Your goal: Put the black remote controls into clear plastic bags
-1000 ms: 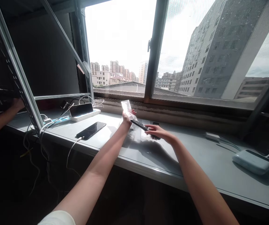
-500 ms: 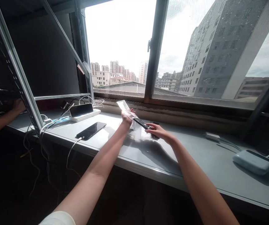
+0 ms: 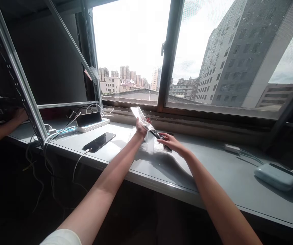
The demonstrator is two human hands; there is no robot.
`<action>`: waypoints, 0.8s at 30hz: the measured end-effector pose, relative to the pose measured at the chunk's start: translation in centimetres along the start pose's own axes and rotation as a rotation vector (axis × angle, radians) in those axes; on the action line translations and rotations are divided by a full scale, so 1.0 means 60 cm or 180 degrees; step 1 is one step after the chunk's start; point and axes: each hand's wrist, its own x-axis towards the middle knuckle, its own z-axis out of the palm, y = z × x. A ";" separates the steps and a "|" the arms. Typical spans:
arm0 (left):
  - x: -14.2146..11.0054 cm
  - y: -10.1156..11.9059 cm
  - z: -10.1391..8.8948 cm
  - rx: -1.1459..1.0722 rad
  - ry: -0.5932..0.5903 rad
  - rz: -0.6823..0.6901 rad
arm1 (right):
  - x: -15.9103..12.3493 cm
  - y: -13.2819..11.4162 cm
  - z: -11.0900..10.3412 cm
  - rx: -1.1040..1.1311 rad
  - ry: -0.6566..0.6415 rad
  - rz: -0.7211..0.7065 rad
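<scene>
My left hand (image 3: 140, 128) is closed on a clear plastic bag (image 3: 139, 113) whose top sticks up and to the left above the grey sill. My right hand (image 3: 171, 142) grips a slim black phone-like device (image 3: 157, 135), whose far end lies against or inside the bag's lower opening. More clear plastic bags (image 3: 150, 146) lie flat on the sill under both hands.
A black phone (image 3: 99, 141) on a white cable lies left of my hands. A second phone rests on a white power strip (image 3: 92, 125). A pale blue box (image 3: 276, 176) sits far right. Another person's hand (image 3: 20, 115) reaches in at the metal rack (image 3: 21, 90).
My left hand has lifted and tilted the bag, and the black device in my right hand has slid further toward the bag's opening. The view shifted slightly.
</scene>
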 end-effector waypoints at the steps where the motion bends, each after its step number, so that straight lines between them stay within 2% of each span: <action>1: 0.000 -0.004 -0.001 0.0044 -0.0051 0.0021 | 0.000 0.000 0.001 -0.0021 0.0026 -0.0032; 10: -0.015 -0.029 0.002 0.0237 -0.0088 -0.0155 | 0.000 0.000 0.013 -0.0126 -0.0089 -0.0009; 19: -0.024 -0.048 0.005 0.0477 -0.0310 -0.0266 | 0.009 0.013 0.012 -0.0055 0.0088 -0.0151; 24: -0.023 -0.040 0.008 0.0357 -0.0498 -0.0300 | 0.009 0.010 0.008 -0.0088 0.0262 -0.0146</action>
